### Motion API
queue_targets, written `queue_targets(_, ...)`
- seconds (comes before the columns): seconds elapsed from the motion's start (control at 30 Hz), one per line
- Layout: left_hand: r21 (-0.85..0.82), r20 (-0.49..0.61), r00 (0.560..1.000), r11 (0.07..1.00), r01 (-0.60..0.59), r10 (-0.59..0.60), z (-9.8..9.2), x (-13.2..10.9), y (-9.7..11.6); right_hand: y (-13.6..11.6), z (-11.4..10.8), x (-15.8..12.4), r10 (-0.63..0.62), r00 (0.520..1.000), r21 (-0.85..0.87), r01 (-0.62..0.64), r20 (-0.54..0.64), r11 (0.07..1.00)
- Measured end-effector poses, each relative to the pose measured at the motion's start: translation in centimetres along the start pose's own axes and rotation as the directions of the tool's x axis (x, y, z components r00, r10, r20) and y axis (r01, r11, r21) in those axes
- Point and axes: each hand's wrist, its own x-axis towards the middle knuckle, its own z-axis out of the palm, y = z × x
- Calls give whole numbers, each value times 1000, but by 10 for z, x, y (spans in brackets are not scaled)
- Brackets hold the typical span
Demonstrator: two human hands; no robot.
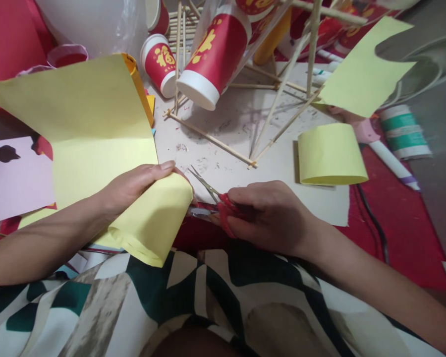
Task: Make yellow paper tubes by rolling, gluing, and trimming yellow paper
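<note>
My left hand (143, 178) is closed around a rolled sheet of yellow paper (156, 213), which tilts down toward my lap. Some of its fingers are hidden behind the paper. In my right hand (267, 213) is a pair of scissors with red handles (226, 210). The blades are spread apart and point left, close to the end of the paper roll. A larger yellow sheet (100, 139), partly folded upright, lies behind my left hand. To the right of my right hand, a yellow paper ring (330, 154) stands on the pale board.
A frame of wooden sticks (215, 140) stands on the pale board (223, 163). Red and white paper cups (217, 54) are behind it. A cut yellow sheet (364, 69), a glue gun (367, 131) and a green-white roll (405, 131) lie at right; pink paper (18, 183) at left.
</note>
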Motion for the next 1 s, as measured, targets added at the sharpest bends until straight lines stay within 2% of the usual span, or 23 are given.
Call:
queue_targets(0.1, 216, -55, 998, 976, 5, 7, -5, -1, 0, 0, -1, 0, -2, 999, 32, 0, 44, 999)
queue_targets(0.17, 247, -66, 998, 969, 15, 1, -6, -1, 0, 0, -2, 0, 9, 997, 49, -12, 74, 999)
queue_targets(0.23, 200, -68, 998, 980, 10, 4, -5, -1, -1, 0, -2, 0, 20, 995, 65, -26, 98, 998)
queue_targets(0.4, -47, -24, 999, 998, 31, -32, 0, 1, -7, -1, -1, 1, 22, 994, 95, -32, 109, 995)
queue_targets(0.47, -86, -14, 999, 996, 31, -33, 1, 2, -9, -1, 0, 1, 17, 995, 101, -28, 100, 994)
queue_targets(0.7, -82, 2, 999, 996, 39, -39, 1, 1, -11, -1, -1, 2, 8, 992, 59, -15, 127, 998)
queue_targets(1.0, -46, -10, 999, 998, 44, -45, 4, 0, -10, -1, 1, 1, 21, 994, 30, -25, 105, 999)
